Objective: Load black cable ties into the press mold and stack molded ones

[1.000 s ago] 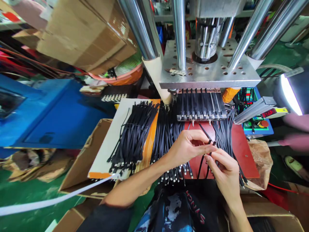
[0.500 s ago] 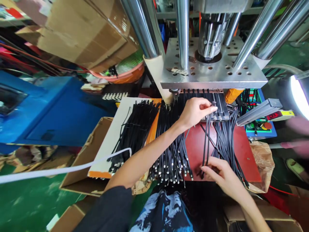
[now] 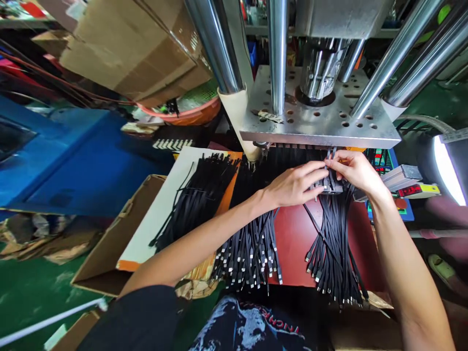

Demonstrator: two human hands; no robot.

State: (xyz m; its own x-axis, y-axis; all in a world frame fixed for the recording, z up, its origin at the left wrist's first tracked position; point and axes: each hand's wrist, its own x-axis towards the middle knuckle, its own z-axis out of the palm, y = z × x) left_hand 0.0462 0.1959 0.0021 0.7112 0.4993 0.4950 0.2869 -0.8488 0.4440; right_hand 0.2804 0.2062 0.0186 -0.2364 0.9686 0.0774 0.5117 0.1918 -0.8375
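Observation:
My right hand (image 3: 354, 168) is at the right end of the fixture under the press plate, its fingertips pinched on a black flat cable (image 3: 331, 181). Beside it, my left hand (image 3: 296, 185) reaches in from the left with fingers stretched and apart, touching the front of the metal fixture (image 3: 333, 190) near the same cables. Part of the fixture is hidden by my hands. A bundle of black cables (image 3: 334, 243) fans out from it toward me over the red board (image 3: 294, 243), metal plugs at the ends. Another bundle (image 3: 252, 243) lies under my left forearm.
The thick steel plate (image 3: 318, 134) of the press hangs just above my hands, between steel posts (image 3: 277, 58). More cables (image 3: 197, 190) lie on a white board (image 3: 146, 234) at left, over a cardboard box (image 3: 98, 263). A bright lamp (image 3: 448, 170) stands at right.
My right hand has moved up from the lower cable ends to the fixture. The left hand has shifted slightly down, its pinch opened into stretched fingers. The two hanging cables now lie at the fixture.

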